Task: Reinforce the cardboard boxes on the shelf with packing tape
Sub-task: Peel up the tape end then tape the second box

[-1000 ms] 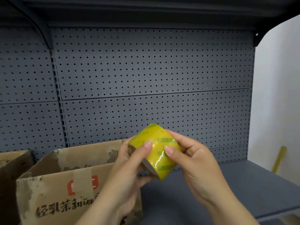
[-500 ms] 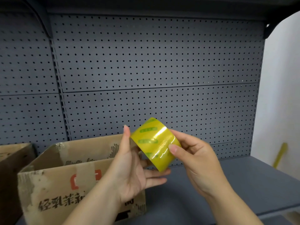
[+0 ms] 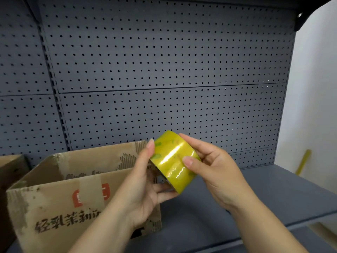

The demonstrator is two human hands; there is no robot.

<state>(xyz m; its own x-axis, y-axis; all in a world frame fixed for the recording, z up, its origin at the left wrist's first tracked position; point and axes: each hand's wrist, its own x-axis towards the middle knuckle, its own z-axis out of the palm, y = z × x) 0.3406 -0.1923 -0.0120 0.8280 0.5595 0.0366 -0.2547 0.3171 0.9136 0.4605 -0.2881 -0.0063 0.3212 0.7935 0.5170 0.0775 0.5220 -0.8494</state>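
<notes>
We see the roll of yellow packing tape (image 3: 174, 161) held up in the air in front of the grey pegboard panel (image 3: 164, 70), above the grey shelf (image 3: 255, 194) and just right of the open-topped cardboard box (image 3: 73, 190) with red and black printing that stands on it. The left hand (image 3: 145, 185) cradles the roll, thumb upright against its left rim and fingers curled beneath it, while the right hand (image 3: 215, 172) pinches it, thumb pressed on the glossy outer face and fingers wrapped behind. A second cardboard box (image 3: 9, 170) shows partly at the far left edge.
</notes>
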